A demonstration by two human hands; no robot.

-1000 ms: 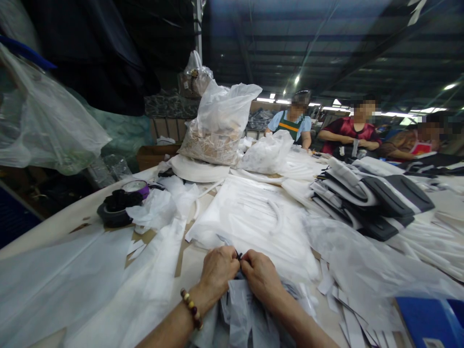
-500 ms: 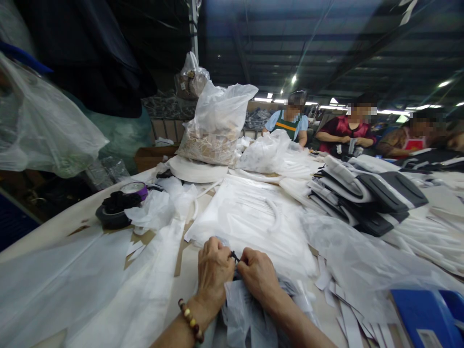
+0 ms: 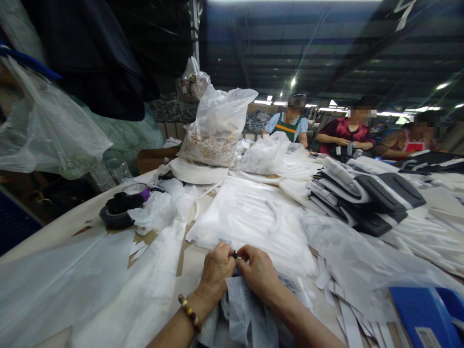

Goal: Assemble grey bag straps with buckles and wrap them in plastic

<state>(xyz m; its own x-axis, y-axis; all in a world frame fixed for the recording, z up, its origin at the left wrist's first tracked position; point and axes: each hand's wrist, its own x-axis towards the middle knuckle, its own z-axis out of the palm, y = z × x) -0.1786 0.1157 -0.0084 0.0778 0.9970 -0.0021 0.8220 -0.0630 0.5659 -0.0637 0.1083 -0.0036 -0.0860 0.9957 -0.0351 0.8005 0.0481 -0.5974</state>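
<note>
At the near middle of the table, my left hand (image 3: 217, 268) is closed, its fingertips pinching a small black cord-like piece (image 3: 235, 254). My right hand (image 3: 258, 270) meets it from the other side, thumb and finger pinched at the same black piece. Most of that piece is hidden by the fingers. Under both wrists lies a grey bundle partly wrapped in clear plastic (image 3: 248, 314). Just beyond the hands is a flat stack of white plastic sheets or bags (image 3: 246, 212) with a curved white tube on top.
To the left sit a dark bowl of black material (image 3: 118, 217) and a purple-edged tape roll (image 3: 139, 189). A stack of folded black-and-white pieces (image 3: 377, 188) lies right, with a blue box (image 3: 416, 314) nearer. A filled plastic bag (image 3: 217, 135) stands behind. Several people sit across the table.
My hands have drawn slightly closer together, and less of the black piece shows between the fingers. The grip of both hands stays on it.
</note>
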